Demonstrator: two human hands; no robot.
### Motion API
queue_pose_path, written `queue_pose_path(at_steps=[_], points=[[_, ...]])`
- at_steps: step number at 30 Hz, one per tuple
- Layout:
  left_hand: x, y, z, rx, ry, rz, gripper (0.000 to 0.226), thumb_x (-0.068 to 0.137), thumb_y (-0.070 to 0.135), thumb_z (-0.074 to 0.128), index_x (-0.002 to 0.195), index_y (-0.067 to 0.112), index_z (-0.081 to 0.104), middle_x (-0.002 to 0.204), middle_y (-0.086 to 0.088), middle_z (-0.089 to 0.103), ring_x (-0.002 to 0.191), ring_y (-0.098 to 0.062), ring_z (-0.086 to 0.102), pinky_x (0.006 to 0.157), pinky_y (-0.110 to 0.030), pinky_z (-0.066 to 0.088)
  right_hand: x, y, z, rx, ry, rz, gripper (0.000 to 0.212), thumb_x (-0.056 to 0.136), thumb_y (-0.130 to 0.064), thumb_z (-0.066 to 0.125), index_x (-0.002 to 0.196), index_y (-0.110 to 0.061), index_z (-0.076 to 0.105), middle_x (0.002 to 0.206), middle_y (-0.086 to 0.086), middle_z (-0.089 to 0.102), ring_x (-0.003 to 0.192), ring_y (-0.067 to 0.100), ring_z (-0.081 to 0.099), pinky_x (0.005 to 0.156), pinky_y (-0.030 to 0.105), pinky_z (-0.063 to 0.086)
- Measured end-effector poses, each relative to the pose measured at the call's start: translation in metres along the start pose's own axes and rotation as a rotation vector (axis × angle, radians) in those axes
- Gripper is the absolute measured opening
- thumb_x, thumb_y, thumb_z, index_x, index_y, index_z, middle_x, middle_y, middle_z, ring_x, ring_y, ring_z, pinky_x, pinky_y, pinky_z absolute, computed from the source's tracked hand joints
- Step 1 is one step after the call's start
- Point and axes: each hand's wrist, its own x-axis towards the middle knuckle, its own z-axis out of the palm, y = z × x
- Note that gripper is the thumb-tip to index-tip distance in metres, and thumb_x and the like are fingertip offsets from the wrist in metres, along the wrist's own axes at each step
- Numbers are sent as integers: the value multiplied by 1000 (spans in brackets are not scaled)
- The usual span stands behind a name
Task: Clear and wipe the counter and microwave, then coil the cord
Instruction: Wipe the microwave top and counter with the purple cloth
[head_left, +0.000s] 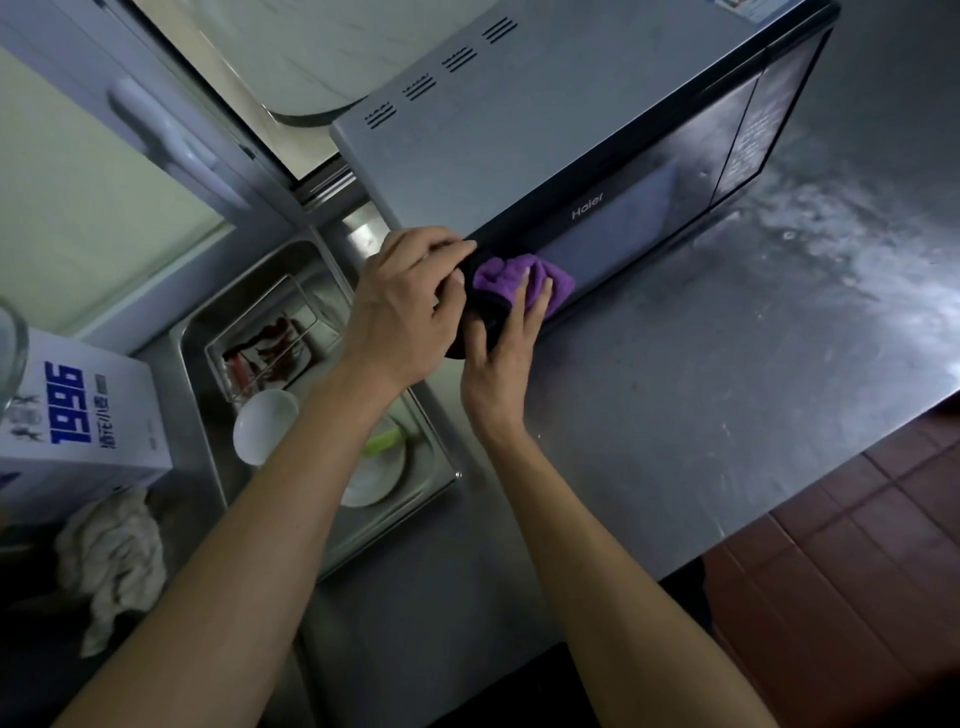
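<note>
A grey Haier microwave (571, 130) with a dark glass door stands on the steel counter (727, 389). A cloth (498, 275), purple on one side and black on the other, is bunched against the door's lower left corner. My left hand (405, 312) curls its fingers round the black part at the microwave's corner. My right hand (498, 374) holds the cloth from below, fingers laid over the purple folds and thumb on the black part. No cord shows.
Left of the microwave is a sink (208, 322) holding a wire rack, a white bowl (262, 426) and a white plate (379, 473). A white box marked 1996 (78, 415) and a crumpled white rag (114, 556) lie further left. The counter's front edge drops to red floor tiles (857, 571).
</note>
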Motion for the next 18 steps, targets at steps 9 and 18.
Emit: queue_pose_path(at_steps=[9, 18], points=[[50, 39, 23, 91, -64, 31, 39, 99, 28, 46, 130, 10, 61, 133, -3, 57, 126, -18, 48, 102, -42, 43, 70, -10, -55, 71, 19, 114, 66, 101, -21, 50, 158, -18, 17, 167, 1, -3, 142, -8, -7, 97, -9, 6], [122, 106, 63, 126, -108, 133, 40, 97, 30, 49, 132, 13, 61, 139, -3, 54, 130, -20, 45, 99, -42, 43, 158, -13, -126, 103, 44, 164, 64, 104, -25, 44, 156, -12, 10, 165, 9, 10, 153, 24, 3, 124, 43, 13]])
